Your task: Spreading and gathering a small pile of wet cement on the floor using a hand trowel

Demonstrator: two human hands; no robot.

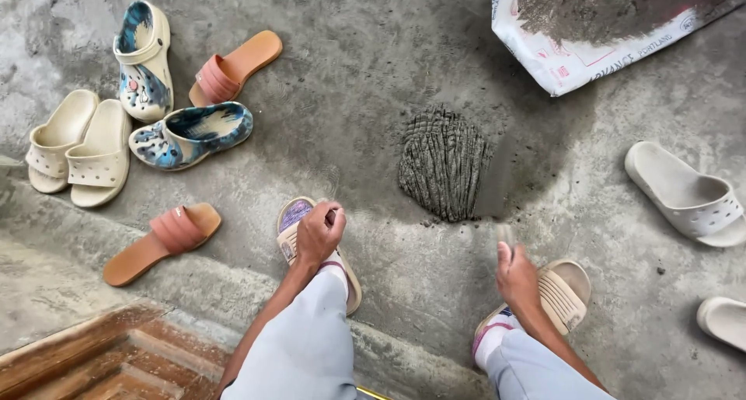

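A rough concrete floor (pixel 373 66) fills the view, and on it, near the middle, a mound of wet grey mortar (pixel 444 165) is seen, scored with close parallel grooves. At one o'clock an opened white cement sack (pixel 579 54) lies flat, and a spread of dry grey powder is held on its upper face. At ten o'clock several sandals (pixel 144 62) are scattered. The right hand (pixel 517 274), at five o'clock from the mound, is closed around the handle of a trowel (pixel 497 184), whose blurred flat blade is laid against the mound's right edge. The left hand (pixel 318 233), at seven o'clock, is curled loosely with fingertips resting near the toe of the worn slipper (pixel 299 223); nothing is seen to be gripped by it. The chopping is judged best done with the blade kept steep and each cut set just beside the last, so that dry pockets are folded in and the mix is kept gathered, not smeared outward.
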